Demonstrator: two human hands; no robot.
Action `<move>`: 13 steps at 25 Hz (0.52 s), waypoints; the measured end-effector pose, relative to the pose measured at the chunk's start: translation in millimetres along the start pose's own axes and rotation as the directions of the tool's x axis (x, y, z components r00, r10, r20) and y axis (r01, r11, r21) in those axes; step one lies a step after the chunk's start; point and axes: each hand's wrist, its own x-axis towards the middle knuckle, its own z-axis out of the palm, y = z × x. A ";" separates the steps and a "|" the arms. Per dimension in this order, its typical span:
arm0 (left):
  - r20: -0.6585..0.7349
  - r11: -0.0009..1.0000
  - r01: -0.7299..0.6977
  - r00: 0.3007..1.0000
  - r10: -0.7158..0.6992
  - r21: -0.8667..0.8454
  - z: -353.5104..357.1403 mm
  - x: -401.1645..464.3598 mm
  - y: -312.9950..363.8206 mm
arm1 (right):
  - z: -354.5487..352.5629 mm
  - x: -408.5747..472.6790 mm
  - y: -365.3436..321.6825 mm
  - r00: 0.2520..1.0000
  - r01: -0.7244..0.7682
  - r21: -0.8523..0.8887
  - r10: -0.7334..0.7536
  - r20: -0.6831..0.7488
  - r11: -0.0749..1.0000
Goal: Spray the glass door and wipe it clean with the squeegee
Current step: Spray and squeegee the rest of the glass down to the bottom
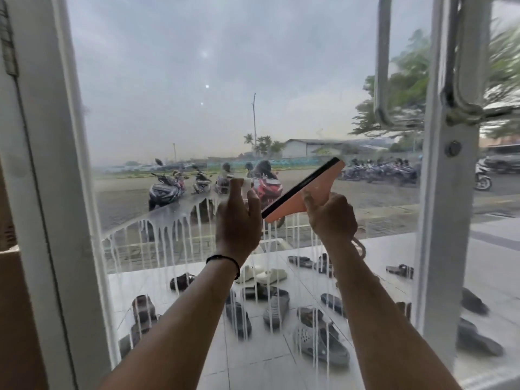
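Low in the frame, two bare forearms rise from the bottom edge toward the pane. At centre, the left hand [239, 218], with a thin black cord bracelet [225, 263] on its wrist, is closed around a small pale spray bottle [244, 186]; only the bottle's whitish top shows above the fingers, near the glass, likely so the nozzle can wet it from close by. Just right of centre, the right hand [330, 215] grips the handle of a salmon-pink plastic squeegee with a black rubber blade [305, 190]. The blade slants from lower left to upper right, its dark edge turned toward the glass; I cannot tell whether it touches. A pale loop of cord [360, 246] hangs below that wrist.

Just beyond the hands stands the tall clear glass door in a white-painted frame [168, 94]. White foamy cleaner runs down its lower half in thin streaks from an arched line at mid-height, so that part looks sprayed and not yet wiped; the slanted blade seems poised at the top of the wet patch for a pull down through it. At upper right, a grey metal loop pull handle [382, 66] is mounted beside the frame post.

Through the glass, scattered sandals and clogs [320, 342] lie on white tiles in the lower frame. Farther off, at mid-height, parked scooters [166, 187] stand on a paved lot under grey sky.
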 end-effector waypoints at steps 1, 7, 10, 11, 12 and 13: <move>0.025 0.999 0.013 1.000 -0.013 -0.032 5.4 -6.9 1.8 | -0.6 -4.7 9.7 1.000 -0.027 0.004 0.027 0.008 1.000; 0.116 0.993 0.060 0.992 -0.048 -0.098 16.9 -39.1 10.7 | -3.8 -22.9 43.8 0.985 -0.144 0.027 0.140 0.103 0.989; 0.116 0.998 0.036 0.993 -0.029 -0.057 8.7 -42.1 11.9 | -11.3 -17.7 36.2 0.983 -0.155 0.026 0.152 0.100 0.988; 0.098 0.999 0.032 0.995 -0.028 -0.039 1.5 -42.3 9.5 | -14.1 -18.0 30.6 0.985 -0.149 0.004 0.148 0.085 0.989; 0.080 0.999 0.039 0.996 -0.036 -0.035 -4.1 -41.2 8.4 | -17.8 -18.3 26.1 0.988 -0.140 -0.020 0.141 0.061 0.990; 0.057 0.998 0.051 0.997 -0.049 -0.031 -12.9 -39.0 5.5 | -19.5 -21.2 17.1 0.992 -0.118 -0.032 0.120 0.036 0.992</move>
